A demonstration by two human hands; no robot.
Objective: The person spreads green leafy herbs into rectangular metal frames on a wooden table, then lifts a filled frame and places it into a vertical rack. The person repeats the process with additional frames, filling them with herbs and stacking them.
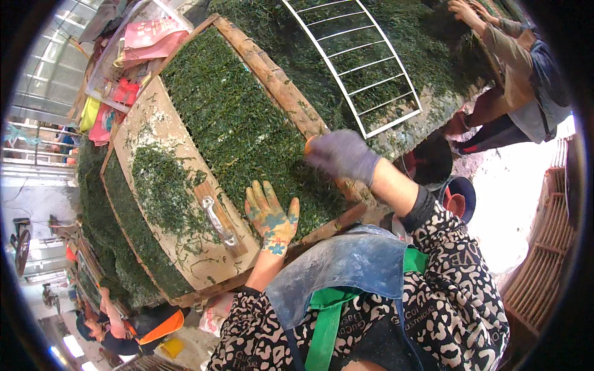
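My left hand (272, 216), in a yellow glove with a blue-green floral print, lies with fingers apart on a bed of chopped green leaf material (232, 120). My right hand (345, 155), in a purple glove, is blurred over the right side of that bed, by a long wooden bar (278, 79). A small orange patch shows at its fingertips; I cannot tell whether it is a held thing. Left of my left hand is a tan board (185, 271), strewn with green bits and white residue. A metal handle (218, 219) is fixed to it on a wooden strip.
A white slatted frame (359, 79) lies on more greens beyond the bar. Another person's hands (468, 14) are at top right; a person (111, 327) is at lower left. A plastic bin (100, 83) with pink bags stands upper left. Buckets (468, 199) stand at right.
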